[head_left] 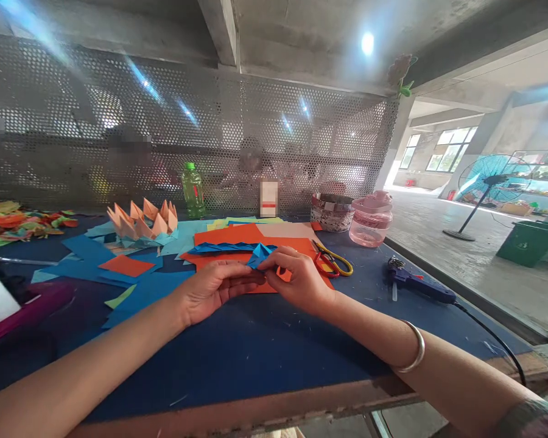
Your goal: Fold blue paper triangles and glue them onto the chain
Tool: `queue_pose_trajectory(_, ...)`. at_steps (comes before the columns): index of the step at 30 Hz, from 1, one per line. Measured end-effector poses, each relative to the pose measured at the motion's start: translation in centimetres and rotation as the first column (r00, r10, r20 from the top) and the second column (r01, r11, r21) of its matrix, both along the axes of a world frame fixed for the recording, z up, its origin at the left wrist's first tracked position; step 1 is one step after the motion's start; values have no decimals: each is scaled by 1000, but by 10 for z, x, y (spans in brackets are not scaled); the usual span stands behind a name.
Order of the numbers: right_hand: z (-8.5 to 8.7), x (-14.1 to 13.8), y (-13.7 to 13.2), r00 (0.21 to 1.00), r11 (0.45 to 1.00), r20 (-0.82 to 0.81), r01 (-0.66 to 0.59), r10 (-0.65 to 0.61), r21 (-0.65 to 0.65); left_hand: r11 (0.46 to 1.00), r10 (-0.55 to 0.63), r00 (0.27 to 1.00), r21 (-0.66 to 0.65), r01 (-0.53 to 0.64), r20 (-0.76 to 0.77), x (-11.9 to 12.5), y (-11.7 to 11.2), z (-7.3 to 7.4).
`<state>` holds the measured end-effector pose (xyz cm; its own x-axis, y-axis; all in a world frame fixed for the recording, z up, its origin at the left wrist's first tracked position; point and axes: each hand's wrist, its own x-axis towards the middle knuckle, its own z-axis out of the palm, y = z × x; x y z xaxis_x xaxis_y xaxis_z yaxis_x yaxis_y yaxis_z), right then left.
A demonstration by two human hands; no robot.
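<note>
Between my two hands is a small piece of folded blue paper [259,255], raised over the table. My left hand [217,289] pinches its left side with thumb and fingers, while my right hand [298,278] grips its right side. Just behind lies a row of folded blue paper pieces [219,247] on orange sheets [237,236]. A pair of scissors [333,261] with red and yellow handles rests right of my right hand. Farther back on the left stands a ring of pointed peach paper folds [144,219] with a light blue base.
Blue paper sheets [84,252] are spread on the left, near a heap of colourful scraps [18,222]. A green bottle [192,191], a round basket [332,214] and a pink jug [372,222] stand at the back. A glue gun [420,285] with a cord lies right. Perforated metal panels [201,134] rise behind.
</note>
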<state>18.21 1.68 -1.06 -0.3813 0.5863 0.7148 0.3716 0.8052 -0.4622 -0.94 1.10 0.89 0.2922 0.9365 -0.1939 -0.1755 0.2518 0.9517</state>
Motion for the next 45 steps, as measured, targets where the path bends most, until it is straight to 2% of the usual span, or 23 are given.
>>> queue_pose_trajectory(5, -1, 0, 1, 1000, 1000, -3, 6, -6, 10, 999, -47, 999, 20, 47, 13, -2, 3, -4)
queue_pose_trajectory(21, -2, -1, -2, 997, 997, -15, 77, -76, 33, 999, -46, 999, 28, 46, -9, -1, 2, -2)
queue_pose_trajectory(31, -4, -5, -1, 995, 997, -69, 71, -74, -39, 996, -67, 997, 58, 69, -25, -1, 3, -4)
queue_pose_trajectory(45, -4, -4, -2, 997, 996, -56, 58, -54, 75, 998, -42, 999, 49, 43, -13, 1, 1, -2)
